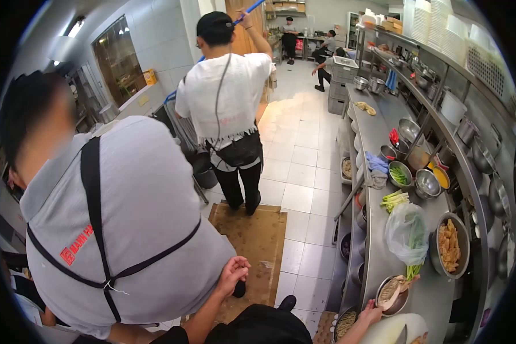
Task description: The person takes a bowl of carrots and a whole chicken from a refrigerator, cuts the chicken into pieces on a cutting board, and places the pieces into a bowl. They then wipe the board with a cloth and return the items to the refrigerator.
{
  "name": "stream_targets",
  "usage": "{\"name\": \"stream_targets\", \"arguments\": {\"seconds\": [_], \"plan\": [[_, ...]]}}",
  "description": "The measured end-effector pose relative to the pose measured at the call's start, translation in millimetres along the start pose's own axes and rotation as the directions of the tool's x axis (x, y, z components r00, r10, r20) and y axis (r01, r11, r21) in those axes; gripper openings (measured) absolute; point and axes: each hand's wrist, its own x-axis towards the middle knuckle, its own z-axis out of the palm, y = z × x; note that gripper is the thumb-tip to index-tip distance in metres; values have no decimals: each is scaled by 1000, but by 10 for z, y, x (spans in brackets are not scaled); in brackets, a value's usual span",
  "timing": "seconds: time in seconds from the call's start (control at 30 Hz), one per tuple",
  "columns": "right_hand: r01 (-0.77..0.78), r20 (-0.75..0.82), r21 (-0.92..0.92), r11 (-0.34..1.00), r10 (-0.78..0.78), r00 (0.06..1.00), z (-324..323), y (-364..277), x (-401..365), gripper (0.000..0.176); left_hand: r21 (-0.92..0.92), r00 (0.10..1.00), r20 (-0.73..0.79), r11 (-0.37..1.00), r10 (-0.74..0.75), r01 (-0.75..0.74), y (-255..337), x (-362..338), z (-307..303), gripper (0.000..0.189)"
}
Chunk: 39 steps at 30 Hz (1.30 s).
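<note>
My left hand [233,276] hangs in the air beside the grey shirt of a co-worker, its fingers loosely bent and nothing visible in it. Low on the right, my right hand [371,313] grips the near rim of a small metal bowl [401,304]. A pale, ridged piece of food [391,292] lies in that bowl and reaches over its far edge. Green stalks [413,272] stick out of a clear plastic bag [407,232] just beyond. Close below my right hand is a container of noodles [345,324].
A large metal bowl of orange-brown meat [450,246] stands on the steel counter [378,252]. Farther along are a bowl of cut greens [399,173] and a blue cloth [376,162]. A co-worker [114,218] is close on my left; another [226,97] holds a blue pole [249,10] ahead.
</note>
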Motion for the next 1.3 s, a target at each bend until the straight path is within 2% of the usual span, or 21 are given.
{"name": "stream_targets", "arguments": {"seconds": [0.07, 0.17, 0.23, 0.3, 0.37, 0.43, 0.5, 0.53, 0.57, 0.63, 0.73, 0.87, 0.93, 0.97, 1.03, 1.1, 1.13, 1.17, 1.2, 1.23, 1.3], "plan": [[23, 155, -13, 1000, -20, 988, -107, 40, -21, 23, 54, 999, -7, 997, -54, 54, -31, 26, 56, 27], [56, 198, -162, 985, -23, 980, -86, 31, -254, 21, 194, 997, -3, 978, -75, 75, -172, 161, 70, 27], [80, 233, -189, 979, -35, 972, -31, 43, -349, 24, 271, 989, -81, 952, -127, 144, -249, 211, 66, 26], [128, 429, -221, 967, -21, 903, 245, -105, -619, 16, 321, 985, -92, 932, -144, 166, -310, 268, 116, 25], [122, 489, -257, 959, 19, 872, 538, -127, -643, 14, 356, 983, -126, 919, -134, 171, -382, 424, 176, 25], [117, 579, -304, 945, 86, 811, 899, 16, -668, 22, 517, 999, -29, 854, -46, 54, -455, 569, 158, 27], [124, 680, -335, 934, 148, 718, 1308, 212, -681, 22, 649, 999, -40, 761, 20, 11, -413, 721, 228, 29], [108, 697, -390, 915, 216, 683, 1548, 316, -648, 22, 662, 999, -41, 749, 4, 25, -408, 811, 219, 30], [101, 707, -442, 891, 277, 651, 1789, 419, -676, 22, 773, 999, -14, 634, 44, -18, -414, 897, 167, 32], [65, 733, -460, 886, 337, 591, 2180, 670, -722, 20, 848, 997, -8, 528, 82, -37, -458, 1011, 69, 34], [-29, 740, -522, 852, 470, 482, 2715, 1117, -697, 16, 867, 985, -104, 498, 135, 24, -685, 1154, -194, 33], [-99, 695, -554, 827, 525, 491, 3321, 1486, -804, 10, 826, 954, -277, 535, 112, 176, -1040, 1275, -561, 30], [-87, 692, -551, 830, 512, 509, 3656, 1527, -820, 9, 636, 888, -459, 709, 31, 304, -1339, 1369, -759, 28], [-83, 689, -549, 832, 507, 518, 3880, 1558, -798, 8, 633, 889, -457, 714, 32, 299, -1396, 1453, -841, 28], [-10, 809, -448, 894, 410, 421, 4323, 1778, -399, 11, 434, 725, -630, 647, -280, 627, -1567, 1259, -1007, 28], [-17, 758, -473, 881, 417, 502, 4931, 1810, -276, 25, 368, 764, -567, 734, -310, 571, -2105, 1043, -1475, 25], [-47, 789, -449, 892, 421, 448, 5266, 1823, -197, 30, 525, 760, -580, 579, -293, 624, -2113, 1005, -1539, 18], [-73, 775, -397, 915, 377, 508, 5557, 1811, -202, 34, 383, 683, -629, 616, -371, 688, -1961, 978, -1411, 12], [-137, 827, -295, 946, 325, 458, 5852, 1935, 0, 35, 293, 649, -626, 641, -433, 710, -1887, 1005, -1386, 10], [-141, 770, -300, 943, 327, 548, 6192, 2024, 159, 34, 185, 598, -632, 653, -493, 734, -1898, 934, -1423, 9], [-116, 656, -345, 931, 328, 680, 6723, 1899, 120, 33, 149, 632, -612, 716, -475, 682, -2007, 889, -1500, 8]]}}
